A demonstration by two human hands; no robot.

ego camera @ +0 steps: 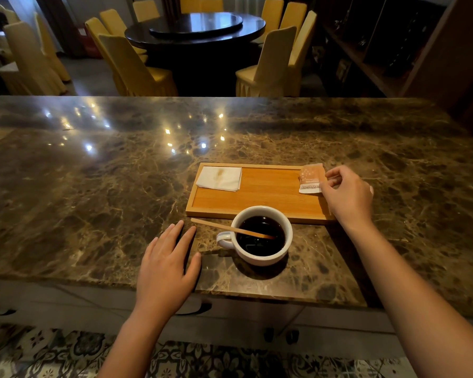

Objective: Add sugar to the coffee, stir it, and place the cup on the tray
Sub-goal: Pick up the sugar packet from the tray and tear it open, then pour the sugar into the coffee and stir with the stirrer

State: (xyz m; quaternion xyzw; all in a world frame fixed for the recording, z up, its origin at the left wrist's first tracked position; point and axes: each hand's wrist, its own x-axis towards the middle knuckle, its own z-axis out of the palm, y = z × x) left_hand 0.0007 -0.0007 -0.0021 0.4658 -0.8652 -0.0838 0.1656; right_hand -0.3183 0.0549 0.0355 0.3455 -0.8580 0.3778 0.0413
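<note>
**Sugar packet pinched, cup waiting off the tray**

The sugar packet [311, 178] is pinched at its near edge by the fingertips of the right hand [347, 196], over the far right corner of the wooden tray [257, 197]. It looks unopened, though the pinched edge is hidden. The cup [262, 236] of dark coffee stands on the table [93, 173] between the two hands, just nearer than the tray, its handle turned toward the left hand [167, 266]. A wooden stirrer [230, 228] leans in it, the free end jutting out toward the left fingers. That hand lies flat with fingers spread, holding nothing. A stained napkin [219, 178] sits at the tray's far left corner.

Risks, as I judge them: tearing the packet away from the cup would scatter sugar on the tray; the left hand could knock the stirrer's jutting end and splash coffee; the cup is full enough to slop when lifted.
</note>
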